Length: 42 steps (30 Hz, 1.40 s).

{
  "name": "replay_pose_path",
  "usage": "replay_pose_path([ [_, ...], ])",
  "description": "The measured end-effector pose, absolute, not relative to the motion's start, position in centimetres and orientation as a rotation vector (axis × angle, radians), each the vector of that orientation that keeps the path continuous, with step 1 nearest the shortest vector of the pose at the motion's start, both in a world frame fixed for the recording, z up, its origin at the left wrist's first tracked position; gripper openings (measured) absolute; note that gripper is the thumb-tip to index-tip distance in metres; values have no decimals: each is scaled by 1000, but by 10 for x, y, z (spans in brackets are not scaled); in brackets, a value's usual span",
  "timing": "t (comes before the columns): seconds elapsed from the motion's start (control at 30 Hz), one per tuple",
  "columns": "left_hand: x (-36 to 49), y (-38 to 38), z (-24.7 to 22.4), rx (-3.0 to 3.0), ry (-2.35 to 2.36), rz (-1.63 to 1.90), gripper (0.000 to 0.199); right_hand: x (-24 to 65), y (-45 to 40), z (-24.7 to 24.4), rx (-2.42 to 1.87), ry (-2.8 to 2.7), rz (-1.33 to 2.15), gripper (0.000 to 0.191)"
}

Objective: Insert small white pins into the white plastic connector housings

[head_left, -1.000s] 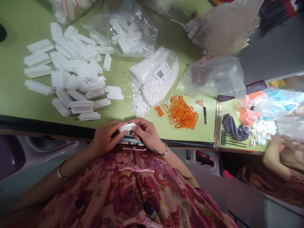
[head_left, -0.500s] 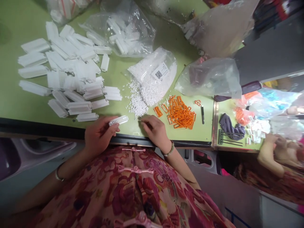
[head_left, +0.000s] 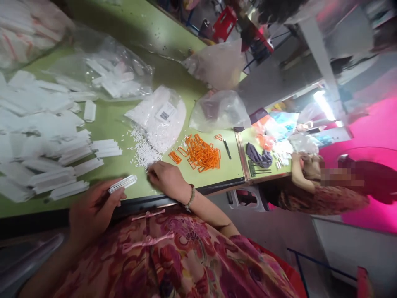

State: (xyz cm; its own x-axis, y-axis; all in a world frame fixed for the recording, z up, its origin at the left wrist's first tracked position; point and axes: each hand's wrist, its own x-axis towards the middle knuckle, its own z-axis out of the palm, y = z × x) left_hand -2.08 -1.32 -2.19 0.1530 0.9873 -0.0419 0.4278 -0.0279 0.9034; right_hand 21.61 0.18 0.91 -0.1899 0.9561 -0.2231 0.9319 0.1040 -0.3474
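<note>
My left hand [head_left: 93, 211] grips a white perforated plastic strip [head_left: 123, 184] by its end, above the table's near edge. My right hand [head_left: 166, 179] rests on the green table [head_left: 114, 124], its fingertips down beside a spill of small white plastic pieces [head_left: 142, 151]. Those fingers hide whether they hold a piece. The pieces lie in front of a clear bag of the same pieces [head_left: 159, 118]. Stacked white plastic strips [head_left: 52, 182] lie to my left. A pile of orange plastic frames [head_left: 201, 153] lies to the right of my right hand.
Clear plastic bags [head_left: 218, 111] and a bag of white strips [head_left: 105, 72] lie along the table's far side. A black pen-like tool [head_left: 227, 149] lies on the table. At the adjoining table, a co-worker's hand [head_left: 299, 159] reaches among bags and a grey cloth [head_left: 257, 156].
The view has swung, so the table now runs diagonally. My right hand has let go of the strip and moved to the loose white pieces. My left hand keeps the strip.
</note>
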Motion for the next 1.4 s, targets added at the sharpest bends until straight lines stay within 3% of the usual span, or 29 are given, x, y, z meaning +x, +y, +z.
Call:
replay_pose_path([
  [0.2,-14,-10,-14,1720,1260,811,29,228,-11,4,-1634,-1926,863,5],
  [0.37,-10,-9,-6,1748,1224,759,37,225,-21,-2,-1374,-1549,1032,13],
  [1.2,-12,-12,-16,1948,1168,796,35,206,-29,-9,-1301,-1503,1068,11],
  [1.4,-14,-14,-20,2048,1109,810,34,209,-28,-4,-1386,-1406,1271,18],
])
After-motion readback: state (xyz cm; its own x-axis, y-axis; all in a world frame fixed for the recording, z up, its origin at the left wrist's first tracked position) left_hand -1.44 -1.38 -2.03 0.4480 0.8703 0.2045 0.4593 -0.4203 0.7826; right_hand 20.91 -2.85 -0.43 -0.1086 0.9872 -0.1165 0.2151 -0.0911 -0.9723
